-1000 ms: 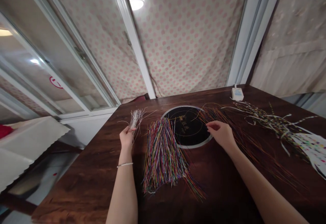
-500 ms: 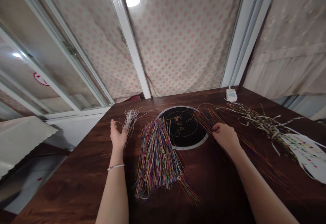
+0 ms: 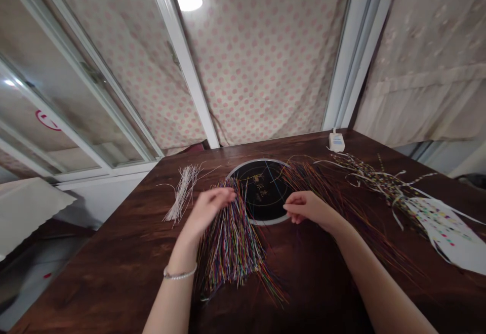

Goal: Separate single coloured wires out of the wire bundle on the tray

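A thick, fanned bundle of multicoloured thin strands [image 3: 235, 248] lies on the dark wooden table. My left hand [image 3: 208, 207] is over its upper left part, fingers stretched loosely to the right, with nothing visible in them. Right of the bundle, my right hand [image 3: 306, 207] is closed in a pinch at the edge of the round black panel [image 3: 261, 207]. A thin blue strand [image 3: 274, 176] slants up and left from its fingertips across the panel. Just beyond that hand lies a looser bundle of reddish-brown strands [image 3: 315, 179].
White strands [image 3: 184, 192] lie in a bunch at the left. To the right are speckled strands [image 3: 379, 182] and a white sheet with coloured dots [image 3: 448, 227]. A small white box [image 3: 336, 141] stands at the back edge, before the dotted curtain [image 3: 266, 71].
My left hand has moved right from beside the white strands to over the multicoloured bundle. My right hand has left the reddish-brown strands, moving left with a thin blue strand.
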### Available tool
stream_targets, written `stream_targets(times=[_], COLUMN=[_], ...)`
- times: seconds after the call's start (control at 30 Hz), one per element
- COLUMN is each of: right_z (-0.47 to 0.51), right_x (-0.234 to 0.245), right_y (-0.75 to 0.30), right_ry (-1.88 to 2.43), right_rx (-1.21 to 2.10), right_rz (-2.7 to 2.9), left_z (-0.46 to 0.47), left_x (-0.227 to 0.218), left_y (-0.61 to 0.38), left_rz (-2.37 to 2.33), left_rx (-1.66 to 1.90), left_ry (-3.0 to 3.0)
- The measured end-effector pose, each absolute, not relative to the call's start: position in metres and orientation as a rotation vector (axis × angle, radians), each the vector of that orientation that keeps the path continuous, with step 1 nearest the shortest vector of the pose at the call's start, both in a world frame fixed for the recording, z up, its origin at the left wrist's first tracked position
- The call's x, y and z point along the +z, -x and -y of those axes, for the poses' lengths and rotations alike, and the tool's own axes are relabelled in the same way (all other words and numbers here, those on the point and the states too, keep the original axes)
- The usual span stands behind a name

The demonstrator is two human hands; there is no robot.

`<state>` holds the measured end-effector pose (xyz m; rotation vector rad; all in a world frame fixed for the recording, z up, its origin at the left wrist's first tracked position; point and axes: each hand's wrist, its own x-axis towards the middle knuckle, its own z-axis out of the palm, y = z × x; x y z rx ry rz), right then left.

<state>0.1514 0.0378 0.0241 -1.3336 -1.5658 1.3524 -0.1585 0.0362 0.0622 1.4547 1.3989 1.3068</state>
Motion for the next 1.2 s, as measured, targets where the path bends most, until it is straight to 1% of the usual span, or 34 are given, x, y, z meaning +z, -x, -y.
stream_targets(times=[0.07,0.1,0.2,0.33,0.4,0.47,0.53,0.6,0.7,0.83,0.9,0.97,1.07,1.13,1.2], right_z=[-0.03,-0.026,-0.02,-0.026,-0.033,-0.041,-0.047,-0.051,-0.055,-0.057,-0.057,-0.054,-0.049,-0.044,-0.039], right_x=[0.032,0.035,0.039,0.044,0.047,0.046,0.039,0.027,0.008,-0.003,-0.002,0.0,0.006,0.011,0.015], right_y=[-0.14,-0.135,-0.122,-0.124,-0.139,-0.159,-0.179,-0.192,-0.199,-0.2,-0.203,-0.205,-0.203,-0.196,-0.188], right_ry=[1.159,1.104,0.989,1.02,1.189,1.447,1.721,1.931,2.057,2.024,2.003,1.939,1.657,1.453,1.31], right_rx=[1.535,1.593,1.682,1.627,1.473,1.197,0.904,0.682,0.505,0.427,0.483,0.737,1.243,1.44,1.55], right_rz=[1.563,1.572,1.66,1.763,1.783,1.833,1.919,1.988,2.021,2.026,1.974,1.889,1.705,1.58,1.5], left_z=[-0.019,-0.011,-0.002,-0.009,-0.013,-0.014,-0.013,-0.012,-0.01,-0.01,-0.01,-0.009,-0.005,-0.001,0.003], left_x=[0.065,0.065,0.057,0.048,0.045,0.04,0.033,0.023,0.009,0.0,0.0,-0.001,-0.001,0.0,0.002], left_y=[0.119,0.1,0.054,0.029,0.026,0.023,0.019,0.013,0.006,0.008,0.01,0.011,0.007,0.004,0.002], left_rz=[-1.201,-1.146,-1.005,-0.946,-0.987,-1.009,-1.022,-1.024,-1.011,-1.011,-1.014,-1.03,-1.056,-1.032,-0.991], left_rx=[0.944,0.837,0.857,0.993,1.077,1.088,1.047,1.019,1.054,1.078,1.092,1.12,1.181,1.225,1.249], left_ry=[-1.392,-1.38,-1.375,-1.121,-0.971,-0.91,-0.941,-1.006,-1.06,-1.03,-1.015,-0.999,-0.981,-1.011,-1.088])
